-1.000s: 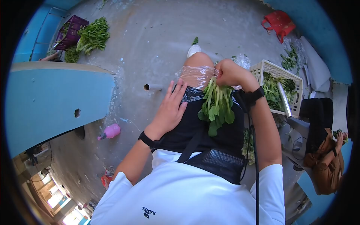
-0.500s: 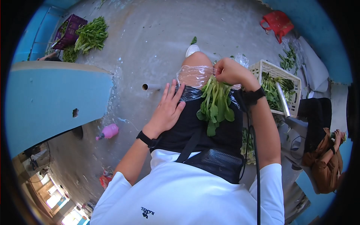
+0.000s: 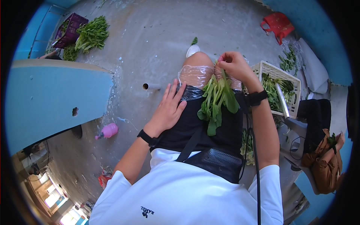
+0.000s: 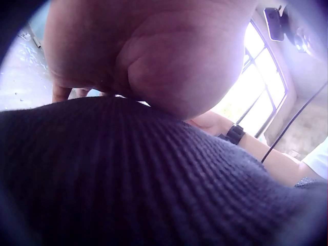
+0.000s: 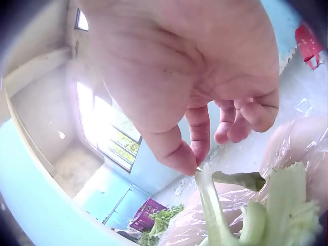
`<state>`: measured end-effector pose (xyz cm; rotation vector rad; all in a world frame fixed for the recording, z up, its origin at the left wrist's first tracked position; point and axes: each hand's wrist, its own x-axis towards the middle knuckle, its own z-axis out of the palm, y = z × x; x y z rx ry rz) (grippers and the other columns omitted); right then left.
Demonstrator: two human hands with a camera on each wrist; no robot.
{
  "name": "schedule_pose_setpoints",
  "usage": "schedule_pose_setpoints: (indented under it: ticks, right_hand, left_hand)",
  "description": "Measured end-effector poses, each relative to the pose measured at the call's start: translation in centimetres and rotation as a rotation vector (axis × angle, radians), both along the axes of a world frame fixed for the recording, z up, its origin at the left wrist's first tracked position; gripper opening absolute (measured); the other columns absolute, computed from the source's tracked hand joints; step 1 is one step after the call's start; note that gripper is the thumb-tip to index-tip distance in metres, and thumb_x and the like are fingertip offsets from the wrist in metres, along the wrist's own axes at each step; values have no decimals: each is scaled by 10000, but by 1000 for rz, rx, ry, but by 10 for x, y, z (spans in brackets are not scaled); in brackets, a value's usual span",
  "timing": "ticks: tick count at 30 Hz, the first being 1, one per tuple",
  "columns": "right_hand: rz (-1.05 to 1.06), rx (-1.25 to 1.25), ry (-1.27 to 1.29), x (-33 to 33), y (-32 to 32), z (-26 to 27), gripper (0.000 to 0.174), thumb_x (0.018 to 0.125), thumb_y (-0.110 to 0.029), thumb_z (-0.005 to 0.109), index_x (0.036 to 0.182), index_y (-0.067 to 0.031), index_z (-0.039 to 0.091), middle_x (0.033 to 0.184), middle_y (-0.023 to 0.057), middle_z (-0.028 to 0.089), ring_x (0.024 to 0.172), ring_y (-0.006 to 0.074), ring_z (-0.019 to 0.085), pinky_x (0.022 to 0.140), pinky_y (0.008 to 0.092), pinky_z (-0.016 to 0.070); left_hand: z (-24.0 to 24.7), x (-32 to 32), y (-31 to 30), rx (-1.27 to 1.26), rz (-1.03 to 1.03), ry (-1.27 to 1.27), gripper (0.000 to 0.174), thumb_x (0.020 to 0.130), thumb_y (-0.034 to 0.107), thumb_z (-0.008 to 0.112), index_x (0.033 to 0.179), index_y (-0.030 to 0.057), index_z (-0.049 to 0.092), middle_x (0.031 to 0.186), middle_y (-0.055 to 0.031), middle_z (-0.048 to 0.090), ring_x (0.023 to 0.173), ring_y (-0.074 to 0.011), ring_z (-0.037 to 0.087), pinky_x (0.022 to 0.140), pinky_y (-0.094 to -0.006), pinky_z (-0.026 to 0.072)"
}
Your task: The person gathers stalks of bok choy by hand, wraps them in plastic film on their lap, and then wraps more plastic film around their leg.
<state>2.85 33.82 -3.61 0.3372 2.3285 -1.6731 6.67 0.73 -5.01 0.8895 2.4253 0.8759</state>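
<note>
A bunch of leafy greens [image 3: 212, 101] with pale stalks lies on the black shorts over the person's lap. In the head view the right hand [image 3: 237, 69] is just beyond the stalk ends. Its thumb and forefinger pinch the tip of one stalk [image 5: 209, 202], seen closely in the right wrist view, while the other fingers curl loosely. That stalk runs down to a broad leaf [image 3: 230, 100] at the bunch's right side. The left hand [image 3: 167, 110] rests on the other thigh with fingers extended, holding nothing. Clear plastic wrap [image 3: 195, 75] covers both thighs near the knees.
Right of the legs stands a white crate [image 3: 264, 66] of greens with a metal tube across it. A short upright pipe [image 3: 150, 86] and a pink bottle [image 3: 108, 131] are at left. Farther off are a purple crate [image 3: 71, 33], a red bag [image 3: 278, 28] and another person [image 3: 324, 153].
The right hand has moved up and away from the lap, drawing one stalk with its leaf partly out of the bunch. The left hand has stayed in place.
</note>
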Motion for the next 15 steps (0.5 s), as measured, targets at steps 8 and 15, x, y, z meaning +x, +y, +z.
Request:
schedule_pose_setpoints:
  ticks: [8,15]
  right_hand:
    - [-164,-216,76,4,-16,14,287,884,-54,732,1147,33,659,950,74,696,698,102,635,632,262,514]
    - [-498,-300,337,15,-4,33,245,911,-116,776,1131,-15,735,898,24,717,661,66,611,528,205,404]
  left_hand:
    - [2,0,0,-19,18,-38,635,1102,313,470,1673,152,243,1726,-222,178,1568,-475,195,1276,-498,202]
    - [-6,1,1,32,25,-14,638,1097,322,483,1670,167,250,1716,-233,191,1550,-491,231,1259,-510,243]
